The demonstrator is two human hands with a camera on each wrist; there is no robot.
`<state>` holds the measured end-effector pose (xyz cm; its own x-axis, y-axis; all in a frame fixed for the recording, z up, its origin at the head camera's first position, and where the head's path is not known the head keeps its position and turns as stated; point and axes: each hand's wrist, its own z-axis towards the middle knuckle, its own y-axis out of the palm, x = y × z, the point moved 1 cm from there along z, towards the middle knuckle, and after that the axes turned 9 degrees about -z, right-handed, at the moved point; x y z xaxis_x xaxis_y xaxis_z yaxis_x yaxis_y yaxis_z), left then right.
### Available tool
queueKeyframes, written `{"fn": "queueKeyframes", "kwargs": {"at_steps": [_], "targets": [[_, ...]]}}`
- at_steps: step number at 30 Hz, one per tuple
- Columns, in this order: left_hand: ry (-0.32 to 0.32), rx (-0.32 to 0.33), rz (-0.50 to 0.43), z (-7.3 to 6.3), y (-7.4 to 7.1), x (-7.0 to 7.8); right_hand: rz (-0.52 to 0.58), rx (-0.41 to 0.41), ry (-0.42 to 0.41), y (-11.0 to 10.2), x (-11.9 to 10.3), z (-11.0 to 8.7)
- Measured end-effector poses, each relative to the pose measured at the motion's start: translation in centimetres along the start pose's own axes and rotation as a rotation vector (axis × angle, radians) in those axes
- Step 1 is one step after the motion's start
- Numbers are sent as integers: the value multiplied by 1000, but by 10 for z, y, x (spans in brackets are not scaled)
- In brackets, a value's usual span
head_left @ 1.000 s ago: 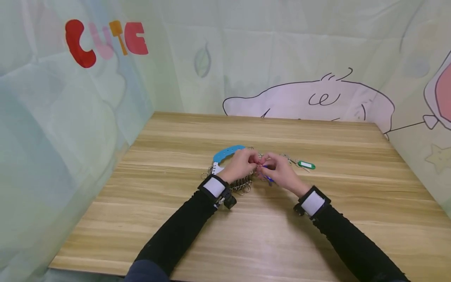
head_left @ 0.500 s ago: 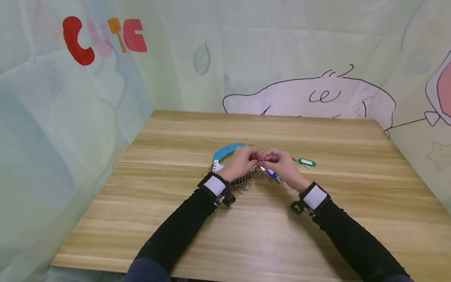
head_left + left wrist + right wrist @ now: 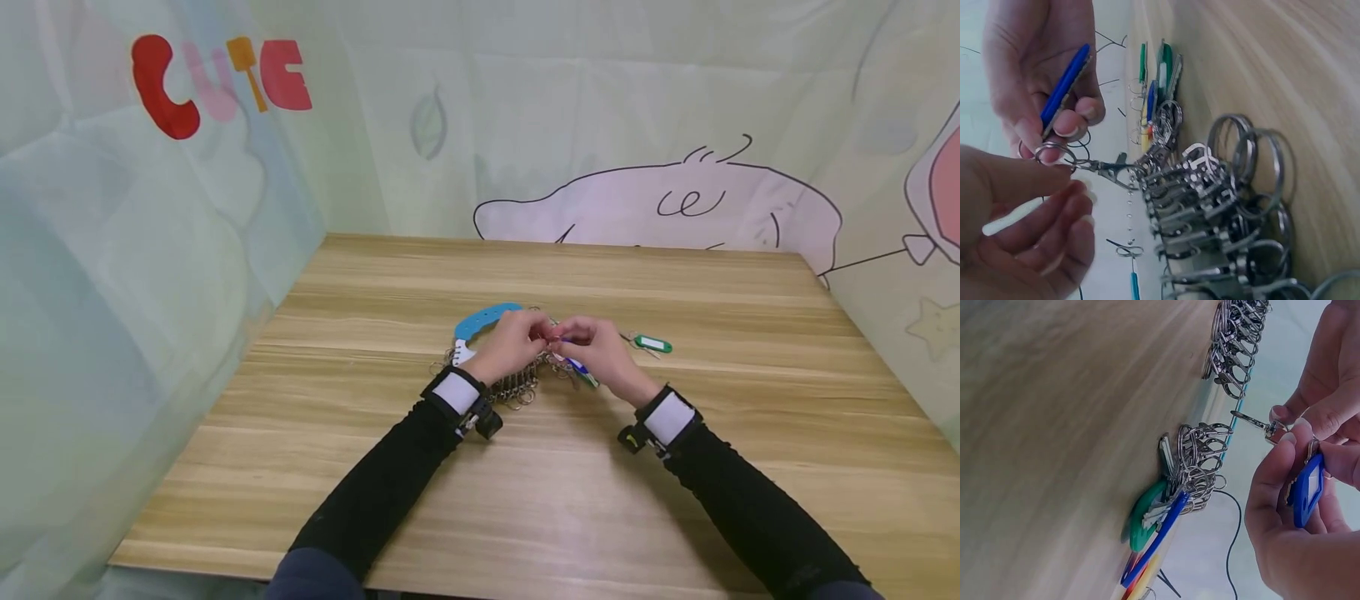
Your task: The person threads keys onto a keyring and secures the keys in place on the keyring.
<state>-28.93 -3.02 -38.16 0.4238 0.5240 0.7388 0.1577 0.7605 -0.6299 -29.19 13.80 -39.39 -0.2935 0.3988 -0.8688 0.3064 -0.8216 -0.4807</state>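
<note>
In the head view my left hand (image 3: pixel 513 342) and right hand (image 3: pixel 600 350) meet fingertip to fingertip above a ring-shaped key holder (image 3: pixel 483 318), a blue and white band lined with metal clasps. My left thumb and fingers pinch a split ring (image 3: pixel 1054 150) joined to a clasp (image 3: pixel 1110 167) on the holder. A blue key tag (image 3: pixel 1309 490) with a key beside it is gripped in my right fingers, close to that ring. Whether the tag's ring is threaded onto the split ring, I cannot tell.
Another blue tag (image 3: pixel 1157 540) and a green tag (image 3: pixel 1142 515) with keys hang from nearby clasps. One more green tag (image 3: pixel 652 343) lies on the wooden table (image 3: pixel 420 483), right of the hands. Printed cloth (image 3: pixel 375 125) stands behind the table.
My right hand has turned and risen slightly since a second ago, showing hanging tags beneath it. Over the last half second both hands stay nearly still, fingertips working at the ring.
</note>
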Motion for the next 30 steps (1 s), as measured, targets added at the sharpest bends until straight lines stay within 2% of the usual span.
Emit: {"fn": "queueKeyframes", "kwargs": {"at_steps": [6,14,18,23,30], "targets": [[46,13,7,-1,1,0,3,5,2,0,1,0],[-37,-7,-39,0,0,1,26,1,-16,0,0,-1],[-26,-27,-42,0,-1,1,35,3,-3,-1,0,-1],[-2,-22,-53,0,-1,0,43,10,-6,-1,0,-1],[-29,-20,-71,1,-1,-1,47,5,-21,0,0,-1]]}}
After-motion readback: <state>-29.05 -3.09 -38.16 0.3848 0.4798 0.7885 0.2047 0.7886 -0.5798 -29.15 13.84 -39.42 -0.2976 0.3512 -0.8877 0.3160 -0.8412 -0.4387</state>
